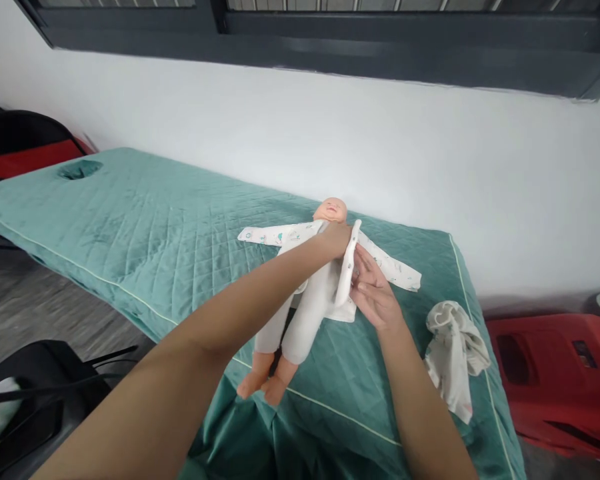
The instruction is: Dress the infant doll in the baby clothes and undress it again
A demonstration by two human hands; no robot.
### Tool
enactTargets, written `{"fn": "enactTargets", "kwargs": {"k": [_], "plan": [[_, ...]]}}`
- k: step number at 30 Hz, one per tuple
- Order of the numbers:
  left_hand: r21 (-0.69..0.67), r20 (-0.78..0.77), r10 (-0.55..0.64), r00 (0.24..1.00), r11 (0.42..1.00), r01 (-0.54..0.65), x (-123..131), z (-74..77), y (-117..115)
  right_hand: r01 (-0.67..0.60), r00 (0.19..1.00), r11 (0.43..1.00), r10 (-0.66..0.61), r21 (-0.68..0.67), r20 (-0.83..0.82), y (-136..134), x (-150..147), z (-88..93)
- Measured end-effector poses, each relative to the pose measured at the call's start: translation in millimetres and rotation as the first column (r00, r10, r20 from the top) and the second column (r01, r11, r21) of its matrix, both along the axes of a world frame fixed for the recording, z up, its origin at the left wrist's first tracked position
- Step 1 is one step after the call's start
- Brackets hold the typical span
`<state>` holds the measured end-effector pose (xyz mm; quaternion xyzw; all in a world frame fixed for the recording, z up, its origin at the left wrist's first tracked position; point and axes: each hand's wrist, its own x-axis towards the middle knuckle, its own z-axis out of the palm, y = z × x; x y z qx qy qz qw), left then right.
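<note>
A baby doll (pixel 332 209) lies face up on the green quilted bed, its head toward the wall. It wears white trousers (pixel 307 320) and a white printed baby shirt (pixel 393 270) with the sleeves spread to both sides. The shirt's front flap, with a row of snaps along it, stands raised over the doll's body. My left hand (pixel 339 239) reaches across the chest to this flap; its fingers are hidden behind the cloth. On the flap's right side, my right hand (pixel 375 290) has its bent fingers and thumb closed at the cloth.
A crumpled white printed cloth (pixel 455 350) lies near the right end of the bed (pixel 145 227). Red plastic chairs (pixel 555 380) stand to the right. At lower left is a black chair (pixel 35 387). A white wall and a dark window frame (pixel 380 50) run behind the bed.
</note>
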<state>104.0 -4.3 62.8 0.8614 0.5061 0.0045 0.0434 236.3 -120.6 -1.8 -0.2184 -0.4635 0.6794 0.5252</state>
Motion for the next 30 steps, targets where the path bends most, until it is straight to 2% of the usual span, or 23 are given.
{"fn": "enactTargets", "kwargs": {"k": [3, 7, 9, 11, 15, 18, 21, 26, 30], "plan": [[-0.034, 0.032, -0.027, 0.999, 0.999, 0.028, -22, 14.4, 5, -0.068, 0.997, 0.996, 0.065, 0.05, 0.049, 0, 0, -0.7], [-0.011, 0.286, 0.023, 0.958, 1.0, -0.02, -41, 23.8, 5, -0.166, 0.979, 0.984, 0.156, 0.067, 0.128, -2, -2, 1.6], [-0.061, 0.342, 0.03, 0.939, 0.998, -0.009, -42, 22.2, 3, -0.202, 0.97, 0.977, 0.19, 0.07, 0.155, -4, -3, 3.2], [-0.081, 0.333, 0.025, 0.943, 0.997, 0.002, -40, 18.0, -1, -0.225, 0.964, 0.972, 0.211, 0.074, 0.163, -6, -3, 4.4], [0.043, 0.346, 0.076, 0.935, 0.994, -0.096, -40, 9.2, -6, -0.256, 0.958, 0.965, 0.243, 0.066, 0.154, -7, -1, 2.6], [0.106, 0.415, 0.188, 0.89, 0.962, -0.253, -50, 4.1, -7, -0.167, 0.979, 0.985, 0.16, 0.045, 0.126, -4, 0, -3.6], [0.061, 0.471, 0.277, 0.837, 0.937, -0.344, -64, -2.9, -8, 0.028, 0.994, 0.999, -0.029, 0.019, 0.105, 1, 4, -10.2], [0.113, 0.641, 0.23, 0.733, 0.916, -0.386, -85, -23.2, -27, 0.299, 0.947, 0.954, -0.3, 0.03, 0.113, 8, 10, -12.5], [0.168, 0.744, 0.154, 0.65, 0.898, -0.406, -115, -53.7, -64, 0.367, 0.903, 0.919, -0.389, 0.143, 0.18, 9, 3, -14.6]]}}
